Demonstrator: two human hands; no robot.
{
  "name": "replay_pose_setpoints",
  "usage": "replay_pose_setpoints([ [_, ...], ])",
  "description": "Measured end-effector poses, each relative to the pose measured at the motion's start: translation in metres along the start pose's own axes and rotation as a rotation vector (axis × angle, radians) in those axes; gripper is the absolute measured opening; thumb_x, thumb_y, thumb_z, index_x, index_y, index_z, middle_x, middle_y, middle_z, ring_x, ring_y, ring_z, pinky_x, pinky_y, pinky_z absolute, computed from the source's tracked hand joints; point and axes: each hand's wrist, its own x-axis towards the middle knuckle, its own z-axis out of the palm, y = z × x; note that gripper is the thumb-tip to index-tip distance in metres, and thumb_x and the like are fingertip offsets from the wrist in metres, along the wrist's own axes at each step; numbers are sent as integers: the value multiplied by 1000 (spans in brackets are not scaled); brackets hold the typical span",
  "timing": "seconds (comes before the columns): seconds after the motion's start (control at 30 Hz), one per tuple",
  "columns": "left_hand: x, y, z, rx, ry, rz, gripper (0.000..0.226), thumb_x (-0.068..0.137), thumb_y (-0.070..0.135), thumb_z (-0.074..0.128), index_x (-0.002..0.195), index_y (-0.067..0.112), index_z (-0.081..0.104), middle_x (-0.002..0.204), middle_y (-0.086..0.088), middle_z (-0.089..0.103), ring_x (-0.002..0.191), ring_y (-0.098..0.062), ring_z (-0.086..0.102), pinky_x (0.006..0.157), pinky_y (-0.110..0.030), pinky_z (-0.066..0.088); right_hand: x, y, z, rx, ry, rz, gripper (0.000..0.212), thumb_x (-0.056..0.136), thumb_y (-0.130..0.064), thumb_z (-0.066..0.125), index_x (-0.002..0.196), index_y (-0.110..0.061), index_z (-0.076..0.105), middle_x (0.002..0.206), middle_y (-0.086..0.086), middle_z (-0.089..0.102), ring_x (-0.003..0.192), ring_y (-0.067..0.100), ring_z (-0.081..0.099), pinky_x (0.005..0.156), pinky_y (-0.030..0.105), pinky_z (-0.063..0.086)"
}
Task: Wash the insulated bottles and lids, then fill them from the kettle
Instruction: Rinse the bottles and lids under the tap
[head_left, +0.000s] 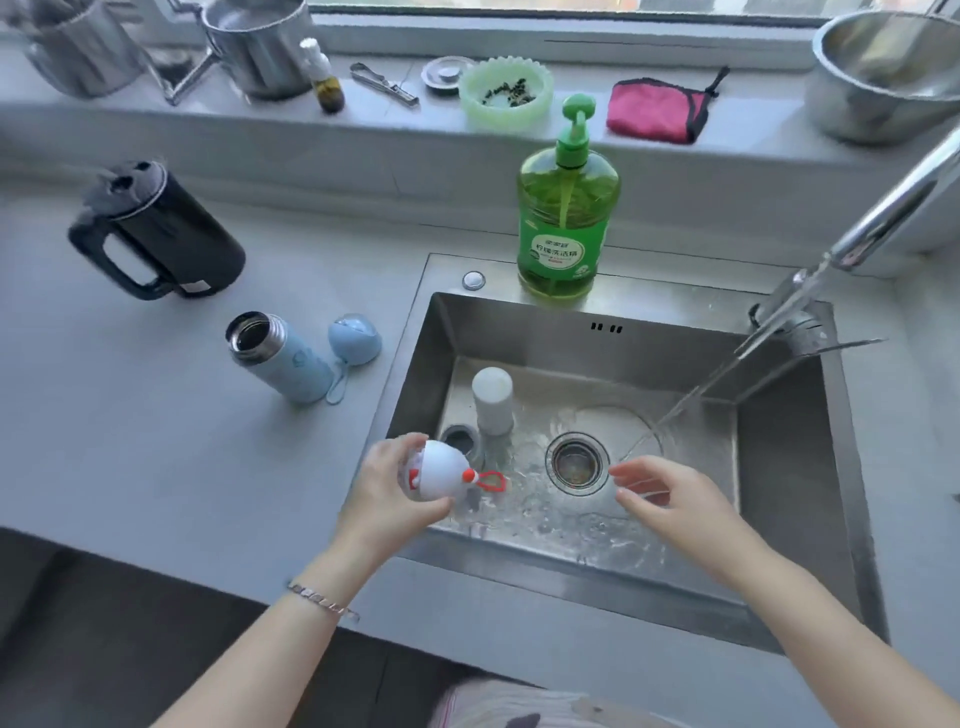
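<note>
One white bottle near the drain

The white bottle stands in the left half of the sink; the tap and its stream cross the right. On the bench, the blue bottle, blue lid and kettle stand toward the back; the front strip lies bare.

bottle and lid are set left of sink | kettle is set behind them | soap is stood behind sink

Left hand gripping white lid, right hand open, fingers relaxed
</note>
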Motion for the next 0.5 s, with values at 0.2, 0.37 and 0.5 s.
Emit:
replay_pose_setpoints([
  [0.2, 48, -67, -65, 94, 221, -56, 57, 67, 6, 76, 120, 13, 56, 115, -1, 50, 99, -21, 56, 83, -24, 40, 17, -32, 43, -35, -93, -33, 15, 88, -17, 61, 95, -31, 60, 91, -16, 64, 85, -6, 58, 73, 6, 42],
  [0.37, 83, -114, -78, 160, 168, -80, 60, 66, 26, 83, 119, 15, 56, 117, -6, 57, 102, -25, 57, 82, -27, 42, 25, -44, 55, -77, -101, -3, 13, 88, -20, 60, 96, -31, 61, 91, -15, 65, 85, -3, 58, 70, 5, 41],
  [0.5, 89, -126, -77, 192, 103, -94, 69, 73, 34, 78, 133, 17, 49, 133, -9, 51, 115, -28, 51, 97, -36, 41, 29, -45, 53, -110, -93, 41, 16, 88, -19, 60, 93, -34, 59, 90, -14, 65, 85, -2, 59, 73, 8, 40],
])
